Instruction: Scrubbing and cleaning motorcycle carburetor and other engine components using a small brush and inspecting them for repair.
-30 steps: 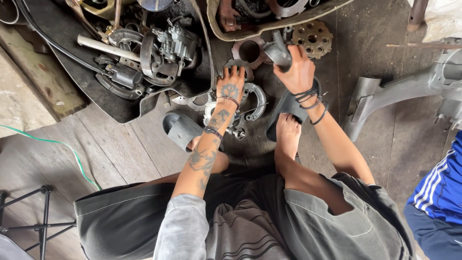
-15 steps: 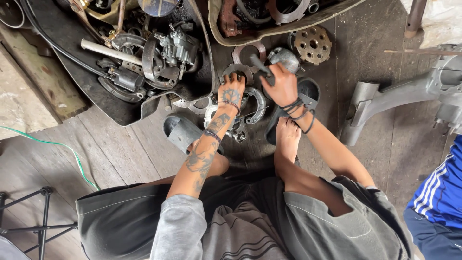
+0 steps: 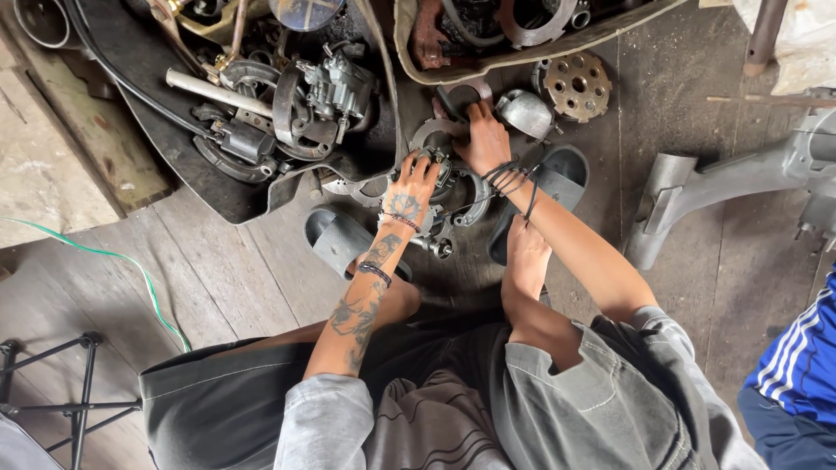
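Left hand [image 3: 407,193]: fingers spread, pressing down on the engine part [image 3: 442,174], not clenched.
Right hand [image 3: 485,137]: closed around the far side of the same part.
Engine part: on the dark floor [image 3: 688,287] between the 2 sandals [image 3: 340,237], near the trays.
Left tray [image 3: 261,196]: far left, holding a carburetor [image 3: 338,87] and a pipe [image 3: 222,92].
Sprocket [image 3: 576,85]: far right of the hands, beside a grey cover [image 3: 526,113].
Frame piece [image 3: 697,187]: well right.
Blue sleeve [image 3: 805,357]: another person, near right.

Lying at the top: a round perforated sprocket [image 3: 577,85] and a carburettor [image 3: 338,84] among greasy scrap. At right, a grey metal bracket [image 3: 679,204]. At left, green cord [image 3: 131,270] across floorboards.
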